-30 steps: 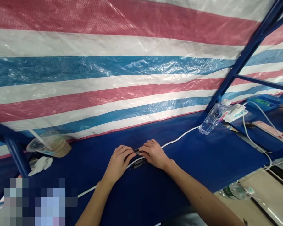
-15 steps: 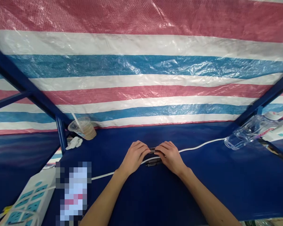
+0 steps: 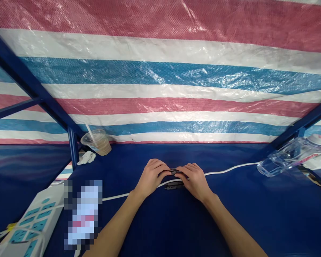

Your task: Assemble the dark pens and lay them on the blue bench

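My left hand (image 3: pixel 153 177) and my right hand (image 3: pixel 193 179) meet above the middle of the blue table (image 3: pixel 171 225). Between their fingertips they both pinch a small black object (image 3: pixel 173 171); only its middle shows, and I cannot tell its kind. Just below the fingers a second dark, slim object (image 3: pixel 174 185) lies on the table, partly covered by my right hand. A white cable (image 3: pixel 230 169) runs across the table and passes between the held object and the one lying down.
A white power strip (image 3: pixel 40 214) and a blurred-out phone-like slab (image 3: pixel 85 214) lie at left. Farther back stand a plastic cup (image 3: pixel 100 144) with a straw and crumpled tissue (image 3: pixel 87 157). A clear bottle (image 3: pixel 286 157) lies tilted at right. A striped tarp (image 3: pixel 160 89) hangs behind.
The view has tilted slightly, so the surroundings sit a little differently. Both hands keep their pinch on the small black object, which looks slightly turned.
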Demonstrator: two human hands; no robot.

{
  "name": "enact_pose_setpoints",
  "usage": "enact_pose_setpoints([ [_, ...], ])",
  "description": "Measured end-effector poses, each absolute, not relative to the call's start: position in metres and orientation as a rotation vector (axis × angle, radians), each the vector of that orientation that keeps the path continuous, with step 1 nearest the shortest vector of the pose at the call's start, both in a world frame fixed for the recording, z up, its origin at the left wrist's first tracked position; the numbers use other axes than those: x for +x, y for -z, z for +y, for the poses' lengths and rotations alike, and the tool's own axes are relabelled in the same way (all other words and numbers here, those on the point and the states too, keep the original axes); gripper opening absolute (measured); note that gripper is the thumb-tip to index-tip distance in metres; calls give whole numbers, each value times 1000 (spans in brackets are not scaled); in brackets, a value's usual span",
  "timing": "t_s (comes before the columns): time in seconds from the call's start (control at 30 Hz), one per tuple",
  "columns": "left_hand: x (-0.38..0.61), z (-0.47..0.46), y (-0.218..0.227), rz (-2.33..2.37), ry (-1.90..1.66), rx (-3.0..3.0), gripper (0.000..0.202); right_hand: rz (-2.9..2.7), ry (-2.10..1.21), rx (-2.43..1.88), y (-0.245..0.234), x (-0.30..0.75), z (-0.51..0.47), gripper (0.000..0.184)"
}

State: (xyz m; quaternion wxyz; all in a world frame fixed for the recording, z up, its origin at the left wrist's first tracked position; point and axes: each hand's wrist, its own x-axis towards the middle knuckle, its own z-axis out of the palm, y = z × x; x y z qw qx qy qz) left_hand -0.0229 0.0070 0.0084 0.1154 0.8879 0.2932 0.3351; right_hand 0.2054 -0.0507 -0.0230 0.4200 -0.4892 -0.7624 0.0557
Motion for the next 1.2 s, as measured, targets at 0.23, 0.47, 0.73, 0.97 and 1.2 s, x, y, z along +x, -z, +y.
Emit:
enact_pose_setpoints([
  [0.23,-28,8,-10,1004,-1148,2565,25,-1097,-1157,-1120,8,211,-49,62],
  [0.47,-29,8,-11,1016,-1165,2540,28,-736,-1705,-713,-7,216,-49,55],
  [0.73,-27,6,-12,922,-1118,2558,19,-771,-1710,-637,-2,217,-47,52],
  [0.97,-27,4,-13,910,-1094,2571,18,-761,-1745,-612,5,221,-44,49],
  [1.2,-28,5,-11,904,-1100,2565,19,-727,-1758,-610,6,220,-44,53],
])
